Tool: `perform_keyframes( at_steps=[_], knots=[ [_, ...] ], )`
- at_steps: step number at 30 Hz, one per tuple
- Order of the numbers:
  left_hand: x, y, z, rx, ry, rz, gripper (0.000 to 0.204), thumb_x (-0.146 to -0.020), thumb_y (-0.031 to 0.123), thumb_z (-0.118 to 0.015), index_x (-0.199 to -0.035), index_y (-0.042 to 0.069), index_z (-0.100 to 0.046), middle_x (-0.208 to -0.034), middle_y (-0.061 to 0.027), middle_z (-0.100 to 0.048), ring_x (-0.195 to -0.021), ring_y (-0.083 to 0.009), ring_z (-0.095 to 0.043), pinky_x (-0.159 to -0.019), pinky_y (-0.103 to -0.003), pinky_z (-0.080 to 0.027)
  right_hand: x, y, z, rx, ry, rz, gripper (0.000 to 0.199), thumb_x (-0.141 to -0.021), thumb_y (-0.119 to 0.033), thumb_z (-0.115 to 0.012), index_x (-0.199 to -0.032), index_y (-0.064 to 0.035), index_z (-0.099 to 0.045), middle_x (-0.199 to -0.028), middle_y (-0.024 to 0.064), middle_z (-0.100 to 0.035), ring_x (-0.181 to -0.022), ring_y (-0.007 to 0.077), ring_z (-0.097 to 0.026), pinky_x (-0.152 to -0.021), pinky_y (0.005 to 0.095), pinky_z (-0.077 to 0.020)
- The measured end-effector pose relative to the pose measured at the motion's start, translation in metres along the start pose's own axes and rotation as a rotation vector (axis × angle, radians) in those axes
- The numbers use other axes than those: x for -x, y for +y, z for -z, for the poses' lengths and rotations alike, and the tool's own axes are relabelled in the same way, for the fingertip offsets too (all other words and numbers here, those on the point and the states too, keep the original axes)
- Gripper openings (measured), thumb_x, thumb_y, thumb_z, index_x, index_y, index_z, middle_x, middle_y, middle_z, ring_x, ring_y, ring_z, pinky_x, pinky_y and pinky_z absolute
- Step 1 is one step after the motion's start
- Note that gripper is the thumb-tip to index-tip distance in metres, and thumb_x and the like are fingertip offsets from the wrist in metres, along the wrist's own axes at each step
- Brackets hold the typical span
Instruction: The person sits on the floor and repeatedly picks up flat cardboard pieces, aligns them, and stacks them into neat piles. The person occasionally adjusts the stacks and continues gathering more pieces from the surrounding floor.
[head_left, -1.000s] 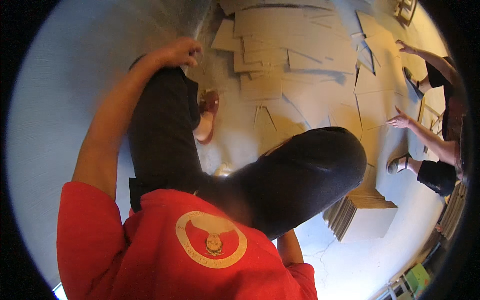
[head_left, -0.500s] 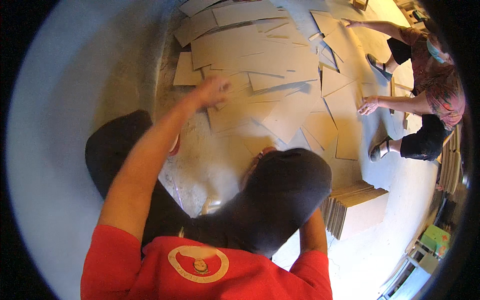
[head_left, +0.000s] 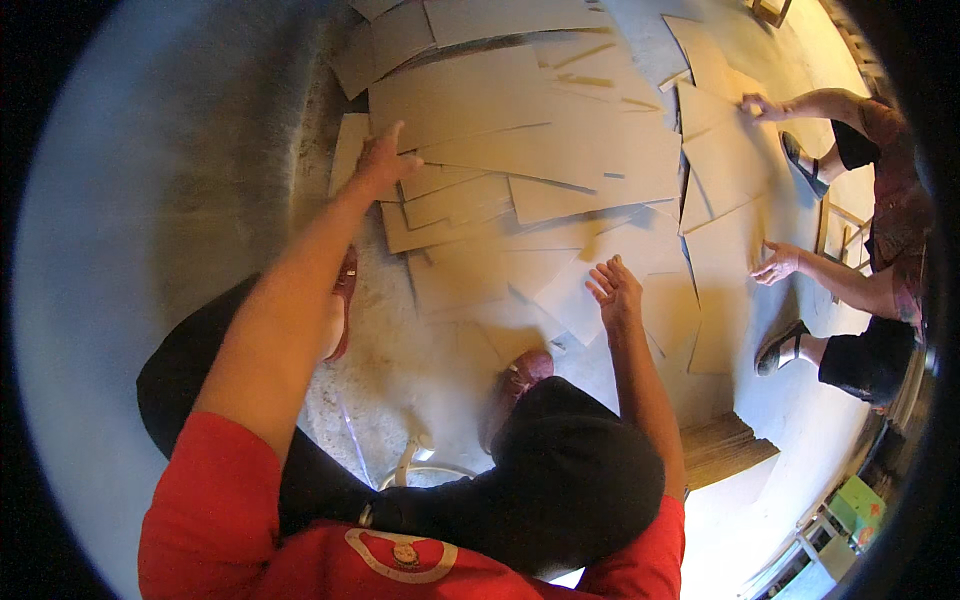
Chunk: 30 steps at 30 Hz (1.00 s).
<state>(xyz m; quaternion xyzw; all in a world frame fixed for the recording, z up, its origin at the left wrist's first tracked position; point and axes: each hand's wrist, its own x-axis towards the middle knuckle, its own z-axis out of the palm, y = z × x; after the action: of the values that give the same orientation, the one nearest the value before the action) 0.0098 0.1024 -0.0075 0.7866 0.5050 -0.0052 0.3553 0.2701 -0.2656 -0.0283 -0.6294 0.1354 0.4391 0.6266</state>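
Large flat tan cardboard sheets (head_left: 460, 95) overlap in a loose spread on the floor in front of me. Over the left side of the spread, my left hand (head_left: 385, 160) reaches out with thumb and forefinger apart, holding nothing. Whether it touches a sheet is hard to tell. My right hand (head_left: 616, 288) hovers above the sheets on the near right, empty, its fingers loosely curled and apart. Thin cardboard strips (head_left: 585, 80) lie on top of the far sheets.
Across the right side a co-worker sits, one hand (head_left: 778, 262) over the right-hand sheets (head_left: 725, 290). A neat stack of cardboard (head_left: 725, 450) stands by my right knee. My red shoes (head_left: 528, 368) border the near sheets. A green box (head_left: 858, 505) sits at the lower right.
My right hand has come up from behind my right knee to over the sheets. My left hand has moved slightly left and forward, its fingers spreading. The view has shifted.
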Motion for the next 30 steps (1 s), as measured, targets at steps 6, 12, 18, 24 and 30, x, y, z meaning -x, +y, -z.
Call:
perform_keyframes(
  at_steps=[6, 12, 18, 24, 30],
  knots=[
    [-0.072, 0.004, 0.030, -0.281, 0.064, -0.086, 0.101, -0.070, 0.033, -0.076, -0.146, 0.009, -0.014, -0.151, -0.0156, -0.015, -0.141, -0.0320, -0.009, -0.113, -0.045, -0.015, -0.032, -0.007, -0.021, -0.034, -0.096, -0.020, 0.037, -0.083, -0.029, -0.067, -0.105, -0.0031, -0.055, -0.093, 0.0095, -0.060, -0.083, 0.0216, -0.060, -0.069, 0.0365, -0.0531],
    [-0.132, 0.021, 0.022, -0.358, 0.026, -0.092, 0.117, -0.060, 0.044, -0.081, -0.148, 0.014, -0.010, -0.149, -0.0250, -0.012, -0.139, -0.0378, -0.012, -0.111, -0.049, -0.020, -0.062, -0.013, -0.025, -0.046, -0.126, -0.022, 0.026, -0.082, -0.019, -0.068, -0.102, -0.0049, -0.056, -0.083, 0.0039, -0.057, -0.070, 0.0147, -0.057, -0.057, 0.0290, -0.0510],
    [-0.188, -0.005, 0.007, -0.132, -0.123, -0.148, 0.122, -0.053, 0.058, -0.078, -0.147, 0.012, -0.014, -0.150, -0.0219, -0.015, -0.139, -0.0382, -0.012, -0.111, -0.050, -0.020, -0.076, -0.012, -0.032, -0.145, -0.277, -0.020, 0.027, -0.082, -0.019, -0.068, -0.102, -0.0057, -0.056, -0.089, 0.0046, -0.058, -0.076, 0.0168, -0.057, -0.063, 0.0329, -0.0507],
    [-0.184, 0.018, -0.018, -0.224, -0.142, -0.257, 0.110, -0.054, 0.058, -0.076, -0.144, 0.015, -0.029, -0.146, -0.0225, -0.025, -0.136, -0.0414, -0.019, -0.109, -0.051, -0.023, -0.048, -0.041, -0.114, -0.207, -0.217, 0.039, 0.044, -0.082, -0.018, -0.068, -0.121, -0.0068, -0.050, -0.114, 0.0077, -0.057, -0.103, 0.0238, -0.055, -0.089, 0.0415, -0.0473],
    [-0.164, 0.059, -0.033, -0.179, -0.222, -0.198, 0.106, -0.055, 0.061, -0.074, -0.143, 0.020, -0.032, -0.145, -0.0215, -0.027, -0.135, -0.0405, -0.021, -0.108, -0.051, -0.024, -0.084, -0.039, -0.136, -0.195, -0.348, 0.090, 0.044, -0.079, -0.015, -0.070, -0.119, -0.0068, -0.052, -0.112, 0.0076, -0.059, -0.101, 0.0235, -0.056, -0.088, 0.0414, -0.0476]
  ],
)
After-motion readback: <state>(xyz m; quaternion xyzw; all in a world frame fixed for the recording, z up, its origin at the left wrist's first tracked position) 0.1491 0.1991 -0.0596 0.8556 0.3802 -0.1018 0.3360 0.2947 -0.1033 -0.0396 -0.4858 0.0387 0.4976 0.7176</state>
